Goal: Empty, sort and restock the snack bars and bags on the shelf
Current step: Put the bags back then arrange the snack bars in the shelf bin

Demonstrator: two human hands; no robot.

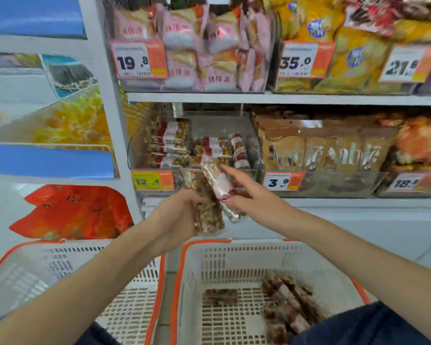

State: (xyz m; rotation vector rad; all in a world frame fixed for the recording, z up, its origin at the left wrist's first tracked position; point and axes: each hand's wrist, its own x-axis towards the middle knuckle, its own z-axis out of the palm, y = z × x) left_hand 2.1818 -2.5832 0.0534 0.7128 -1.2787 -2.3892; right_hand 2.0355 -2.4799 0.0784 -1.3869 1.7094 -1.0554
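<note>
I see two clear-wrapped nut snack bars in front of the middle shelf: one bar (207,210) sits in my left hand (177,215), whose fingers are wrapped around its lower half, and a second bar (219,185) with a white and red label leans across it, pinched low down by my right hand (244,195) with the forefinger stretched out along the wrapper. The two hands are close together, the bars crossing between them. Just behind them, more of the same bars (182,145) lie stacked in a clear bin (255,145) on the shelf, above an orange price tag (152,181) reading 12.4. To the right of that bin stand brown cookie bags (324,151) with a 3.9 tag (283,181). On the shelf above are pink snack bags (197,46) and yellow bags (334,46). Below my arms sit two white baskets with orange rims: the right basket (192,270) holds several bars (291,302) on its floor, while the left basket (35,267) shows nothing I can make out inside.
</note>
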